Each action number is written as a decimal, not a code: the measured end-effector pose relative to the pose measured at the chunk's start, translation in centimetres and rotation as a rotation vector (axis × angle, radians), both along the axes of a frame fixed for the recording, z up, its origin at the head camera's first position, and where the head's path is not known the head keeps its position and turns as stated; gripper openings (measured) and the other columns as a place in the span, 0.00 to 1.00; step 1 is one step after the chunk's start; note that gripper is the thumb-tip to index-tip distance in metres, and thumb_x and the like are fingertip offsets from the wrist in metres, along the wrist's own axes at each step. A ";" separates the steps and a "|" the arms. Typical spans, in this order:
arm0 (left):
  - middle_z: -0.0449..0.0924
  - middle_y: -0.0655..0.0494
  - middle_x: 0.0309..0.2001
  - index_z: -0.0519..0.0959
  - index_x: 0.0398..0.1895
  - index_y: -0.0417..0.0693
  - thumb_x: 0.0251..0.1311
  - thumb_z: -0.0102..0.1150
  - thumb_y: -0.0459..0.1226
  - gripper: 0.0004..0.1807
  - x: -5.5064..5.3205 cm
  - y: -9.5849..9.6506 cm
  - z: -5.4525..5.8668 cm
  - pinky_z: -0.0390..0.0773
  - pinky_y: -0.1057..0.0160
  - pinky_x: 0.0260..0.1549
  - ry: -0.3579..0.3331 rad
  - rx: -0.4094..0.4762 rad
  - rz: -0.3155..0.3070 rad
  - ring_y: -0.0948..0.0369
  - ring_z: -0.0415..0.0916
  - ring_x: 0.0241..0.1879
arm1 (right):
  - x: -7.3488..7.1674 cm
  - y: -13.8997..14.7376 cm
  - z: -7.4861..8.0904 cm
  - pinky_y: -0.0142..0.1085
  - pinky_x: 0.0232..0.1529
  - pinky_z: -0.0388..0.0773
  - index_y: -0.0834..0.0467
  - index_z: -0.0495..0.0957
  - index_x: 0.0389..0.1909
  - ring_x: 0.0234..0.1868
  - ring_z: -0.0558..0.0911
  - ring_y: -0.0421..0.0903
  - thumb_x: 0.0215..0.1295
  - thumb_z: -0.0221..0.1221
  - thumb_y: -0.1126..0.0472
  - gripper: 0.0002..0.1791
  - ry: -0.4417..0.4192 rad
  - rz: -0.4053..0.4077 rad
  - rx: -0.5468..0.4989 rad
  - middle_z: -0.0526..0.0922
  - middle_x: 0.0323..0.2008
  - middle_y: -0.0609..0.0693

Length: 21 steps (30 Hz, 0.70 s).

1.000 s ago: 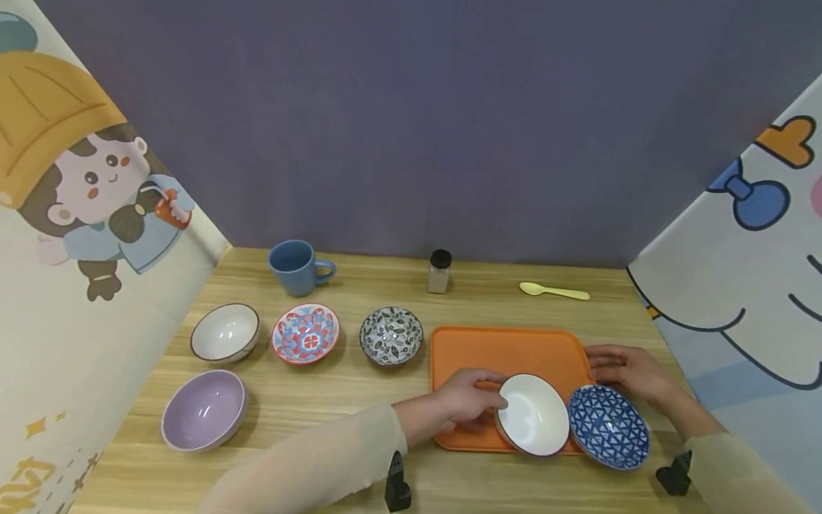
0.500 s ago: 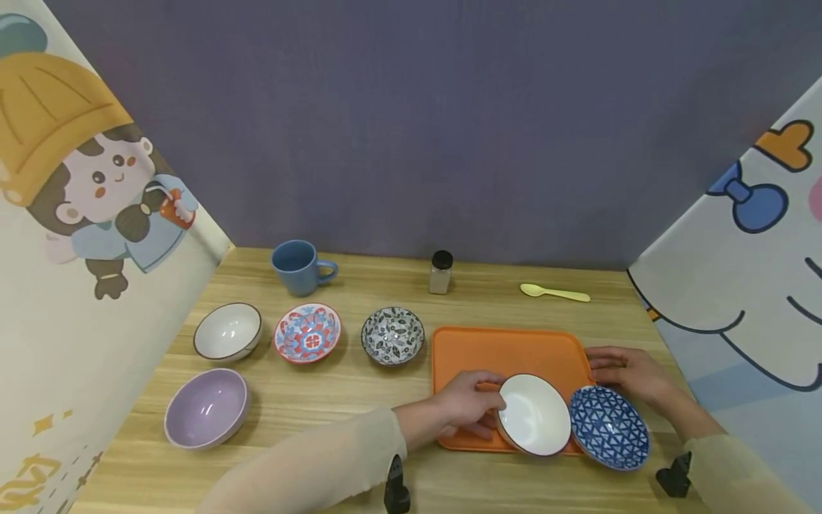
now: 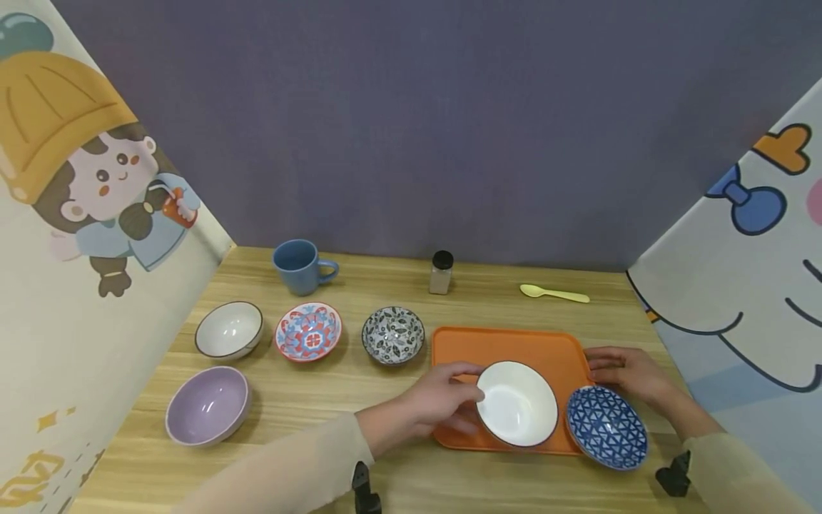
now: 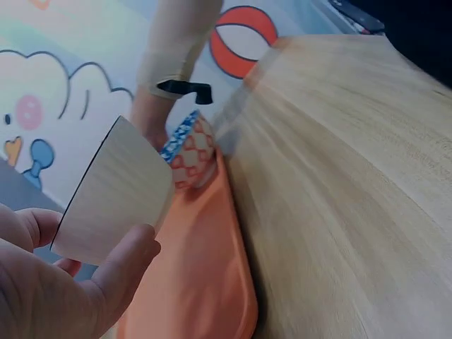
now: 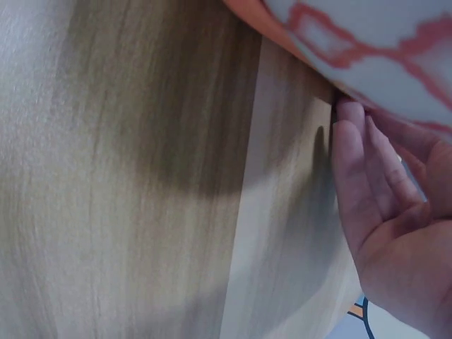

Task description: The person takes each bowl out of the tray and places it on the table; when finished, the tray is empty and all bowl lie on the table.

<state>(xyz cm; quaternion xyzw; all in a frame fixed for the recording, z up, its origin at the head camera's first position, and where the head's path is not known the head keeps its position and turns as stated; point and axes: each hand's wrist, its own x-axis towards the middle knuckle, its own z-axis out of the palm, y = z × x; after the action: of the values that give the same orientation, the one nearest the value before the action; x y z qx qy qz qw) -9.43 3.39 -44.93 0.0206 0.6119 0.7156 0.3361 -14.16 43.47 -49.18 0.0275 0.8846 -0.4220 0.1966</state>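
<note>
My left hand [image 3: 437,401] pinches the left rim of a white bowl [image 3: 519,405] with a thin dark edge, over the front part of an orange tray [image 3: 501,350]. In the left wrist view, that bowl [image 4: 116,198] is tilted, with thumb and fingers on either side of its wall. A bowl with blue triangles inside [image 3: 606,428] and a red pattern outside leans over the tray's front right corner. My right hand [image 3: 629,373] lies along the tray's right edge, its fingers extended with fingertips right at the edge, just behind the blue bowl.
Left of the tray stand a black-and-white leaf bowl [image 3: 393,335], a red-and-blue bowl [image 3: 308,332], a white bowl with brown rim [image 3: 229,330] and a purple bowl [image 3: 208,407]. Behind are a blue mug [image 3: 298,267], a black-lidded jar [image 3: 440,273] and a yellow spoon [image 3: 554,293].
My left hand has moved slightly left and back with the white bowl, opening a gap from the blue bowl. The right hand stays in place at the tray's edge.
</note>
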 end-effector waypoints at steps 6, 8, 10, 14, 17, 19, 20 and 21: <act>0.83 0.42 0.48 0.72 0.71 0.47 0.65 0.61 0.33 0.30 0.1 -3.1 1.2 0.91 0.49 0.38 -0.018 0.034 0.061 0.53 0.85 0.39 | 0.0 -0.1 0.2 0.40 0.45 0.90 0.71 0.67 0.71 0.51 0.86 0.54 0.69 0.65 0.61 0.35 -0.014 0.006 -0.013 0.83 0.56 0.67; 0.82 0.41 0.48 0.70 0.73 0.45 0.65 0.61 0.33 0.31 0.1 -4.4 1.6 0.91 0.47 0.40 -0.015 0.049 0.077 0.53 0.86 0.39 | 0.0 0.0 0.2 0.40 0.45 0.90 0.71 0.66 0.71 0.51 0.86 0.54 0.69 0.66 0.60 0.35 -0.021 0.007 -0.019 0.83 0.56 0.67; 0.80 0.40 0.50 0.67 0.75 0.43 0.66 0.60 0.33 0.33 0.1 -5.7 1.9 0.90 0.46 0.43 -0.015 0.063 0.091 0.53 0.86 0.39 | 0.0 0.0 0.2 0.40 0.45 0.90 0.71 0.66 0.71 0.52 0.86 0.54 0.69 0.66 0.60 0.35 -0.023 0.011 -0.018 0.83 0.56 0.67; 0.77 0.36 0.56 0.60 0.78 0.40 0.67 0.58 0.33 0.36 0.1 -8.3 2.3 0.89 0.45 0.48 -0.011 0.073 0.107 0.53 0.86 0.40 | 0.0 0.1 0.2 0.40 0.44 0.90 0.71 0.66 0.71 0.51 0.86 0.55 0.69 0.66 0.60 0.35 -0.018 0.016 -0.014 0.83 0.56 0.67; 0.74 0.34 0.59 0.58 0.79 0.39 0.67 0.58 0.34 0.38 0.3 -10.2 2.4 0.88 0.46 0.50 -0.006 0.060 0.131 0.52 0.86 0.42 | -0.1 0.2 0.2 0.40 0.44 0.90 0.72 0.66 0.71 0.51 0.86 0.54 0.69 0.66 0.60 0.35 -0.021 0.015 -0.024 0.83 0.56 0.67; 0.74 0.35 0.58 0.58 0.79 0.40 0.67 0.59 0.34 0.38 0.4 -11.4 2.5 0.88 0.47 0.50 -0.003 0.046 0.157 0.51 0.86 0.42 | -0.1 0.2 0.1 0.40 0.44 0.90 0.72 0.66 0.71 0.51 0.86 0.54 0.69 0.65 0.60 0.35 -0.025 0.017 -0.031 0.83 0.56 0.67; 0.75 0.35 0.57 0.58 0.79 0.40 0.67 0.59 0.34 0.38 0.6 -12.0 2.4 0.88 0.47 0.50 0.001 0.036 0.171 0.51 0.86 0.43 | -0.2 0.2 0.1 0.40 0.44 0.90 0.72 0.66 0.71 0.51 0.86 0.53 0.69 0.65 0.60 0.36 -0.026 0.018 -0.035 0.83 0.56 0.67; 0.76 0.36 0.56 0.58 0.79 0.40 0.67 0.59 0.33 0.39 0.7 -12.6 2.4 0.88 0.47 0.50 0.005 0.030 0.180 0.50 0.86 0.43 | -0.2 0.2 0.1 0.40 0.44 0.91 0.72 0.66 0.71 0.50 0.86 0.53 0.69 0.66 0.60 0.36 -0.027 0.018 -0.038 0.83 0.56 0.67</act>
<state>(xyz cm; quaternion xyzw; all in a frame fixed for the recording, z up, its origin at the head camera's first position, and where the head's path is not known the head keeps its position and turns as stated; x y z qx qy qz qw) -8.74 -9.18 -42.53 -0.0278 0.6013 0.7521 0.2684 -14.34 43.71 -49.06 0.0215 0.8738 -0.4368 0.2128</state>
